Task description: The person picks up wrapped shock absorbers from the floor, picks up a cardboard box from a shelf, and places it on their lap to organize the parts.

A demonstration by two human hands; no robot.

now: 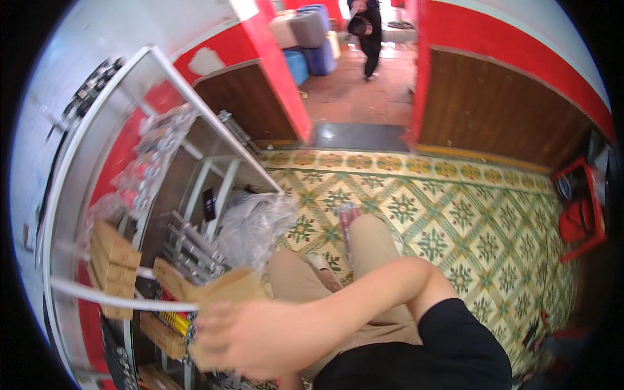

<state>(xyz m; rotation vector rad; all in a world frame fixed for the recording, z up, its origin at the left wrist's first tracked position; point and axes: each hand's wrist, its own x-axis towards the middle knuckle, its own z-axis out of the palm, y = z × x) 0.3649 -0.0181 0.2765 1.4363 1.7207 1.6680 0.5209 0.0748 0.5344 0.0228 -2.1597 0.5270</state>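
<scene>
My right hand reaches across my body to the left, its fingers around a cardboard box. Motion blurs both the hand and the box. The box is at the front of a metal-framed shelf rack. Beside the hand, shock absorbers with yellow coil springs lie among other cartons. A stack of narrow cardboard boxes sits farther left on the rack. My left hand is out of view; only a bit of skin, perhaps the left forearm, shows at the bottom edge.
Metal tubes and a clear plastic sheet lie beyond the box. A dark phone-like object rests by a white frame. Plastic jugs and a person are past the doorway. A red stool stands at right.
</scene>
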